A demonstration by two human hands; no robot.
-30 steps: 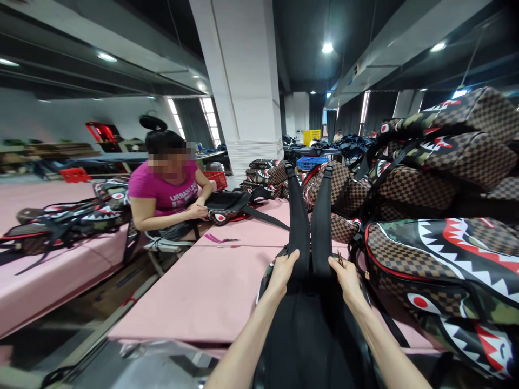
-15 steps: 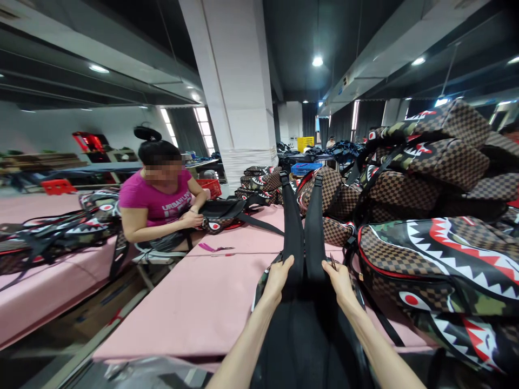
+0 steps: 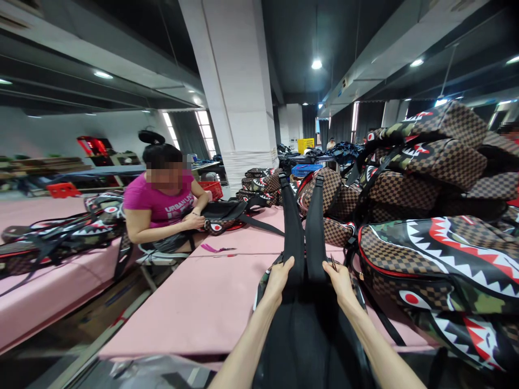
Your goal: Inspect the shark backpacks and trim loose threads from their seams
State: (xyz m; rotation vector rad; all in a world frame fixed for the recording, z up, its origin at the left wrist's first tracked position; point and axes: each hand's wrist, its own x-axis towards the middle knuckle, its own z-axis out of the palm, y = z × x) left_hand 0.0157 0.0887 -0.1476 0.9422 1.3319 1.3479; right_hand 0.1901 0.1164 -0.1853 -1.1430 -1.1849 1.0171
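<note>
Left grip [image 3: 279,280] of the person wearing the camera is closed round the left shoulder strap [image 3: 293,237] of a black-backed backpack [image 3: 312,346]; right grip [image 3: 339,282], just beside it, grasps the right shoulder strap [image 3: 315,237], with a thin, dark, pointed tool [image 3: 333,262] jutting up from the fingers. From the left, a pink-covered side counter [image 3: 24,319] carries a heap of backpacks [image 3: 95,227] with camouflage, red and white teeth and dangling straps. Next to it sits a co-worker [image 3: 160,202] in a magenta T-shirt, one hand touching a dark bag [image 3: 225,209] with a red-and-white eye, which lies on the main pink counter [image 3: 178,308]. A red crate [image 3: 211,189] shows behind. Near that bag is a small purple strip [image 3: 208,248]. A white pillar [image 3: 239,86] rises beyond, with a stack of checkered bags [image 3: 259,186] in front of it. In the middle, the black-backed backpack lies with its back panel up over the near edge of the counter, running off the bottom of the view, its two straps stretched away from the wearer, side by side. Past the strap ends stand a blue crate [image 3: 307,170] and a yellow crate [image 3: 306,145]. At right, a large shark-mouth backpack [image 3: 441,265] in brown check rests on another, and behind them rises a tall pile of similar bags [image 3: 441,162]
</note>
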